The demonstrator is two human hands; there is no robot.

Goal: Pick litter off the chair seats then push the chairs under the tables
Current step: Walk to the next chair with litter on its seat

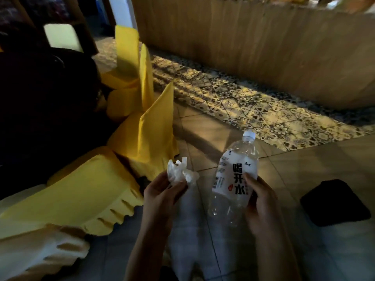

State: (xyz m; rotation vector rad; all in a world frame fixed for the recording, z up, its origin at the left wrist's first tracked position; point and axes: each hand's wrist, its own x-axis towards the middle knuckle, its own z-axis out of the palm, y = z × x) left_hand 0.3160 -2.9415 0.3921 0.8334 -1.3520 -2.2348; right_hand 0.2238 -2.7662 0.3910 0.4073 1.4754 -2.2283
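**Gripped in both hands: a bottle (235, 175) in the right hand (261, 205), a tissue (181, 172) in the left hand (160, 197)**

A wood-panelled counter front (253, 47) is seen across the top, with a band of patterned floor tiles (243, 102) along its foot and plain tiles nearer the camera. The left side is filled by a dark table (40, 108). Yellow-covered chairs are lined along its edge, the nearest chair (81, 191) at lower left with its seat and pleated skirt in view, the next chair (150, 128) behind it. A black object (332, 201) lies low on the right; what it is cannot be told.

The clear plastic bottle is held by its lower half, the right fingers curled round it and the thumb laid on the white label. Its white cap (249, 135) is pointed up and away. The crumpled white tissue is pinched between the left thumb and fingers and sticks up above them. It is held just right of the nearest chair's seat, apart from the bottle.
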